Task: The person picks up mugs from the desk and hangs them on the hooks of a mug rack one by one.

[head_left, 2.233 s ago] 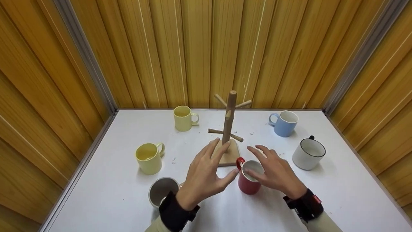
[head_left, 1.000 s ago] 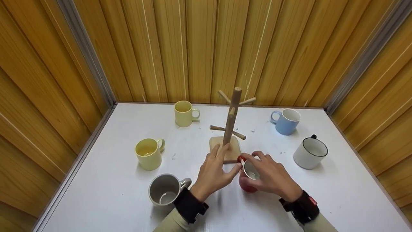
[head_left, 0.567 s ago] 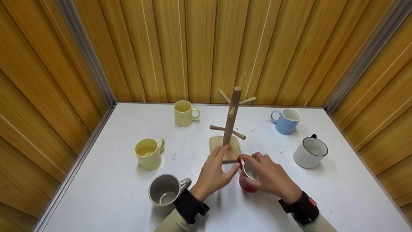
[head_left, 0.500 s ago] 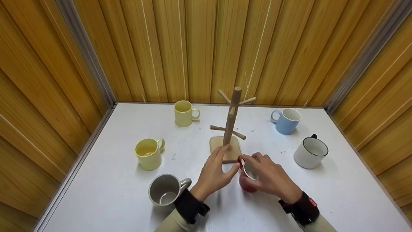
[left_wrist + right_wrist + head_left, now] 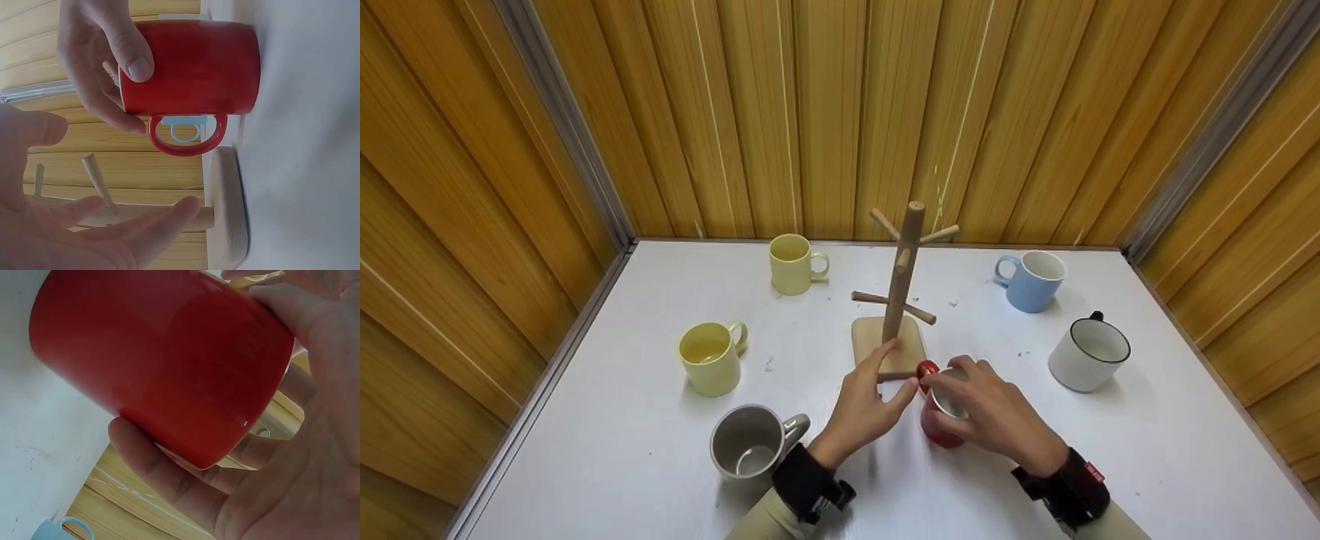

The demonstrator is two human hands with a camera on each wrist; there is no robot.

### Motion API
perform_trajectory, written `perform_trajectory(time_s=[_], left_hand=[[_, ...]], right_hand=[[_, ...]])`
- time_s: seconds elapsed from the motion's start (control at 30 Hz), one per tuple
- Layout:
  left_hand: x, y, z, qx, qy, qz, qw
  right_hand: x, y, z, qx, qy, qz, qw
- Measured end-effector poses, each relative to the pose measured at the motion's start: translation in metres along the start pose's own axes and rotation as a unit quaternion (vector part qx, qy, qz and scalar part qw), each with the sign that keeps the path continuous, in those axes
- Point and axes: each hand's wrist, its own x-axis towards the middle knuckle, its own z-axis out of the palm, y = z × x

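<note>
My right hand (image 5: 997, 416) grips a red mug (image 5: 941, 433) near its rim, thumb on the near side and fingers around the far side. In the left wrist view, the red mug (image 5: 191, 67) stands upright with its base close to the white table. Its handle (image 5: 926, 373) points toward the wooden mug tree (image 5: 901, 285). My left hand (image 5: 859, 416) holds nothing; its fingers are spread, the thumb close to the red handle and the index finger over the tree's base. Seen from the right wrist, the mug's wall (image 5: 157, 354) hides part of my fingers.
A grey mug (image 5: 748, 442) stands just left of my left wrist. Two yellow mugs (image 5: 711, 358) are on the left side and back left. On the right are a blue mug (image 5: 1033, 283) and a white, black-rimmed mug (image 5: 1087, 356). Wood-patterned walls (image 5: 840, 120) enclose the table.
My right hand has come down from above the red mug and taken hold of it. The mug's handle has turned slightly. My left hand has drawn a little back toward the handle.
</note>
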Motion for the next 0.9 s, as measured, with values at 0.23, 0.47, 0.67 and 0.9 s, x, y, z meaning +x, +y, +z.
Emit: perform_trajectory(time_s=[0.23, 0.47, 0.67, 0.9], left_hand=[[-0.001, -0.004, 0.003, -0.016, -0.017, -0.037, 0.999], [-0.004, -0.01, 0.003, -0.046, -0.031, -0.05, 0.9972], [-0.006, -0.013, 0.005, -0.04, -0.037, -0.049, 0.9973], [-0.009, -0.016, 0.005, -0.042, -0.038, -0.049, 0.9972]], right_hand=[[-0.002, 0.002, -0.001, 0.011, 0.007, -0.017, 1.0], [-0.008, 0.007, -0.001, 0.017, 0.036, -0.028, 0.999], [-0.011, 0.01, -0.005, 0.023, 0.053, -0.025, 0.998], [-0.013, 0.008, -0.013, 0.047, 0.065, -0.027, 0.996]])
